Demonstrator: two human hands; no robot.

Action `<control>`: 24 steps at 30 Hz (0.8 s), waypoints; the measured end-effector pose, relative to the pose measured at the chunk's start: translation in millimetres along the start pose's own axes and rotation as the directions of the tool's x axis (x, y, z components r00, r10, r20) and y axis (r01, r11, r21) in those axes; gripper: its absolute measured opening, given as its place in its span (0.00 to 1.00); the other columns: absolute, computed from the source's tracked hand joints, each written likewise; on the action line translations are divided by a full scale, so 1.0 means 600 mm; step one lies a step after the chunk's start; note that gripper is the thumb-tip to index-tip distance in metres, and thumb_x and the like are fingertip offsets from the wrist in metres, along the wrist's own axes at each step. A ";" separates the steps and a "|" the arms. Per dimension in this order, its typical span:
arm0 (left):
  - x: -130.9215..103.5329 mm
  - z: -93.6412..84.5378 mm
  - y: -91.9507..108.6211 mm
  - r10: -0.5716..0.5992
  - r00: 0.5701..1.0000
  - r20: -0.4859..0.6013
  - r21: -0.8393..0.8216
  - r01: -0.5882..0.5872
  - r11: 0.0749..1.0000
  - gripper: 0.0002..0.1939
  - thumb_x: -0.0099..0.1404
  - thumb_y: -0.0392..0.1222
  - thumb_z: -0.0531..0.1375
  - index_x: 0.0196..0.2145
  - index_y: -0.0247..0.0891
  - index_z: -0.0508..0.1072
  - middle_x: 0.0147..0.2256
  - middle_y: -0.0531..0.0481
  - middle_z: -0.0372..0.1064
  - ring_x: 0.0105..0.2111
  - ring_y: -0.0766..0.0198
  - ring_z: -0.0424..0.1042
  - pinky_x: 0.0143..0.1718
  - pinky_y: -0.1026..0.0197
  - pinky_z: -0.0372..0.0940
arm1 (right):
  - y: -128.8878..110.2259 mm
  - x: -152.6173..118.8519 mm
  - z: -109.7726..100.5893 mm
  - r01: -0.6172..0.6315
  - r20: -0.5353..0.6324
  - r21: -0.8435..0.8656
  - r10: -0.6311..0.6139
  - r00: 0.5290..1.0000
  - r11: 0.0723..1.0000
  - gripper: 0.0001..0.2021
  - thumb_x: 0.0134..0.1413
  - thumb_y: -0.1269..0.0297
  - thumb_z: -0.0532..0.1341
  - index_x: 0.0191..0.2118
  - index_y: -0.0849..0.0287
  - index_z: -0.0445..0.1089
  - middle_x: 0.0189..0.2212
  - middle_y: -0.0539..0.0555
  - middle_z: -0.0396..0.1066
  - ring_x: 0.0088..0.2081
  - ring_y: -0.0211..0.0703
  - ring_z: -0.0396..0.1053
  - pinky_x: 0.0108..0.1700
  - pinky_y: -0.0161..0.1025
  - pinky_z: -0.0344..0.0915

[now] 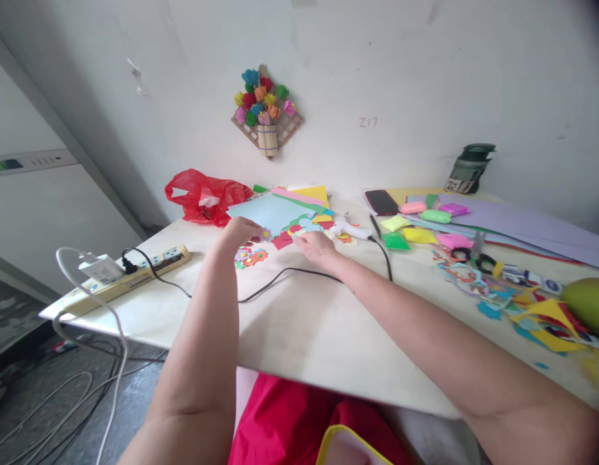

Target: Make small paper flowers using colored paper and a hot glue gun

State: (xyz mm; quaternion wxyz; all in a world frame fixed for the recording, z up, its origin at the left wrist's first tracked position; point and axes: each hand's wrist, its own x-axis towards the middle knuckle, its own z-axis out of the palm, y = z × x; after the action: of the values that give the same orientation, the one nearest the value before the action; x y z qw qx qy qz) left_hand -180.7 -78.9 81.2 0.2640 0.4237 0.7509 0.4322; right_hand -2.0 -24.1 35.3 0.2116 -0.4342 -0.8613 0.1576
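Observation:
My left hand [242, 232] is closed at the fingertips on a small purple paper flower [266, 234] with a yellow centre. Just below that hand, finished-looking paper flowers [253, 258] in orange and other colours lie on the table. My right hand [317, 248] rests over a heap of cut paper shapes [283, 241] in red, green and blue. Its fingers are drawn together, and what is between them, if anything, is too small to make out. A white glue gun [350, 228] lies right behind this hand, its black cord running over the table.
Coloured paper sheets [270, 210] and a red plastic bag [203, 197] lie at the back. On the left is a power strip [159, 261]. To the right are a phone [381, 202], clay packets [420, 235], scissors [474, 258], paper scraps [546, 323] and a bottle [468, 169].

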 end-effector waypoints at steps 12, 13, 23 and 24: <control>0.010 -0.088 -0.090 -0.069 0.977 -0.201 0.130 0.097 0.987 0.06 0.39 0.39 0.65 0.17 0.37 0.72 0.18 0.50 0.67 0.23 0.63 0.65 0.24 0.64 0.58 | -0.077 0.049 0.055 0.257 0.215 -0.128 -0.226 0.950 0.958 0.18 0.49 0.56 0.57 0.46 0.53 0.70 0.48 0.54 0.69 0.47 0.48 0.65 0.42 0.38 0.60; 0.010 -0.088 -0.093 -0.090 0.975 -0.203 0.148 0.121 0.982 0.05 0.39 0.38 0.65 0.16 0.37 0.72 0.17 0.51 0.66 0.22 0.63 0.65 0.24 0.64 0.58 | -0.084 0.052 0.062 0.295 0.228 -0.134 -0.260 0.938 0.946 0.20 0.49 0.54 0.57 0.48 0.53 0.68 0.49 0.55 0.68 0.49 0.49 0.64 0.44 0.38 0.60; 0.049 -0.066 -0.120 -0.142 0.959 -0.247 0.193 0.192 0.962 0.08 0.39 0.33 0.65 0.13 0.37 0.68 0.14 0.49 0.64 0.22 0.56 0.69 0.25 0.59 0.61 | -0.110 0.064 0.109 0.339 0.197 -0.175 -0.304 0.932 0.925 0.16 0.53 0.58 0.55 0.47 0.55 0.69 0.47 0.56 0.69 0.49 0.52 0.62 0.46 0.43 0.59; 0.051 -0.064 -0.122 -0.139 0.961 -0.239 0.190 0.187 0.964 0.08 0.39 0.33 0.65 0.14 0.37 0.68 0.14 0.48 0.64 0.21 0.57 0.69 0.25 0.60 0.61 | -0.109 0.067 0.110 0.329 0.185 -0.184 -0.296 0.937 0.926 0.15 0.53 0.61 0.55 0.46 0.55 0.70 0.47 0.56 0.69 0.49 0.51 0.62 0.45 0.42 0.60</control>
State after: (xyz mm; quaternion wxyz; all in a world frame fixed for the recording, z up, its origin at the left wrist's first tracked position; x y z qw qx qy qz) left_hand -255.1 -88.2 35.2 0.1665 0.3345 0.8498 0.3717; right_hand -101.5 -34.7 17.3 0.1193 -0.2978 -0.9451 0.0624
